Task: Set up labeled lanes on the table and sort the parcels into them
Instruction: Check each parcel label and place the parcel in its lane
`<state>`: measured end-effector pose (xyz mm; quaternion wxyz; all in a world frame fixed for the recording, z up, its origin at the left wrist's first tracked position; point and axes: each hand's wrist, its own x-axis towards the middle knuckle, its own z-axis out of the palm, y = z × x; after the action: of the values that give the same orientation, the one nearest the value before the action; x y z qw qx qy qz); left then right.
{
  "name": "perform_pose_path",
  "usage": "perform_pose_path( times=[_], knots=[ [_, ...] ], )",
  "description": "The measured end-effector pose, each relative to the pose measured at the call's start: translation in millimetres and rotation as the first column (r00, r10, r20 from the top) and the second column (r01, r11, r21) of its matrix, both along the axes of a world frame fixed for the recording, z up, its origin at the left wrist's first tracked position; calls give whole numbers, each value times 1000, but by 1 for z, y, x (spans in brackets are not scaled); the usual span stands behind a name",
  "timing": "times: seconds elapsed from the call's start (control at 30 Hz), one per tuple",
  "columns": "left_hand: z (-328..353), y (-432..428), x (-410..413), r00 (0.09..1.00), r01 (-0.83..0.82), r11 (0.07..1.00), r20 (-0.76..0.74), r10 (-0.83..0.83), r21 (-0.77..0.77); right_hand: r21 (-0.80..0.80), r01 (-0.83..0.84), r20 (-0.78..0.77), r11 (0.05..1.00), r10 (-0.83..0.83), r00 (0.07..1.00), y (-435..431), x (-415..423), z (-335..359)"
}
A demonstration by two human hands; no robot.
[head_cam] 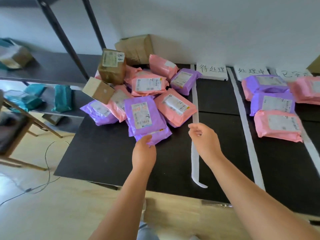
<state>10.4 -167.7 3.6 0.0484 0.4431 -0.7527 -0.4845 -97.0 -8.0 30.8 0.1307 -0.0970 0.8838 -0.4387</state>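
White wall [207,32] backed the black worktop [107,153], with dark shelving [52,66] off its left end.

1. Your unsorted pile of parcels [147,87] sat at the far left. Cardboard boxes [112,66] were stacked on top of the soft bags.
2. Your left grip [144,151] had its fingers curled on the near edge of the purple parcel [143,116], the nearest bag of the pile. In my judgement that was the sensible pick, as nothing lay on it.
3. Your right grip [203,137] pinched the first white strip [194,101] partway along its length. The far stretch ran to the first label card [213,71]. The near end curled loose close to the worktop's near edge.
4. Two bags of the pile pressed against that strip at its far stretch. I judge you held it to keep the lane line straight beside them.
5. A second strip [242,110] ran to the right. Beyond it, sorted parcels [277,125] lay below the middle card [251,71] and the right card [292,73].
6. Open room lay between the two strips and along the near left of the worktop. A cable [46,161] trailed on the floor to the left.
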Motion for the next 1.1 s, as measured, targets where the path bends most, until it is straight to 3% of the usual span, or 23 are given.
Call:
perform_pose_path(
  times=[0.2,0.37,0.5,0.7,1.1],
  knots=[
    [-3,-109,-17,993,95,993,71,-90,-69,94,0,46,996,-5,999,-100,-3,-22],
    [-18,-159,-34,952,277,957,160,-261,-89,205,36,106,978,-58,993,-146,-10,-38],
    [-28,-170,-49,895,397,912,261,-361,-99,315,-47,169,948,-8,986,-164,-27,-48],
    [-32,-173,-60,893,425,901,207,-400,-89,402,-137,239,905,41,970,-180,-46,-59],
    [-35,-174,-67,846,470,880,320,-426,-72,441,-105,133,891,51,990,-193,-52,-70]
  ],
)
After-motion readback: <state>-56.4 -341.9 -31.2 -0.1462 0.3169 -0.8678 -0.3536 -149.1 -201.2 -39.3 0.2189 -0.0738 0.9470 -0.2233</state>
